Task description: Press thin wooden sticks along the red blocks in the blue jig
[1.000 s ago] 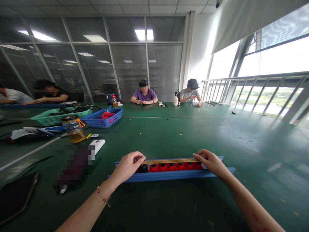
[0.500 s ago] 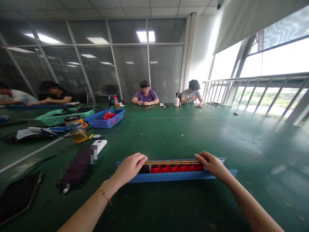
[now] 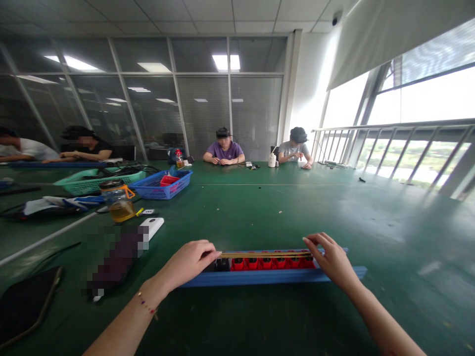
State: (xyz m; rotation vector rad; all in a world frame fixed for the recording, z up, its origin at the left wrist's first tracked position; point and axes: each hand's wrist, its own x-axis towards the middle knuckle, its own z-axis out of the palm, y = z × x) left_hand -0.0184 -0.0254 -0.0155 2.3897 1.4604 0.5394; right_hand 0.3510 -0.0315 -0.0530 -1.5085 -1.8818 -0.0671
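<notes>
A long blue channel-like rail (image 3: 272, 278) lies across the table in front of me. Between its raised sides sits a row of several red holders (image 3: 252, 265) with black parts in them. Black cylinder-like pieces (image 3: 222, 264) are at the left end. Thin yellowish strips (image 3: 265, 255) run lengthwise over the row. My left hand (image 3: 195, 259) pinches their left end between thumb and fingers. At the right end my right hand (image 3: 330, 257) is closed, thumb and forefinger tips together just above the strips. What those fingertips hold, I cannot make out.
To the left lie a phone (image 3: 27, 301), a dark pouch-like item (image 3: 115, 264), a white device (image 3: 153, 227) and a jar (image 3: 120, 200). Farther back are a green basket (image 3: 100, 179) and a blue basket (image 3: 163, 187). Several people sit around the table; a railing (image 3: 393, 136) is at right.
My left hand has slid left and slightly down, uncovering more of the black pieces. My right hand has shifted a little right. The camera view has tilted up slightly.
</notes>
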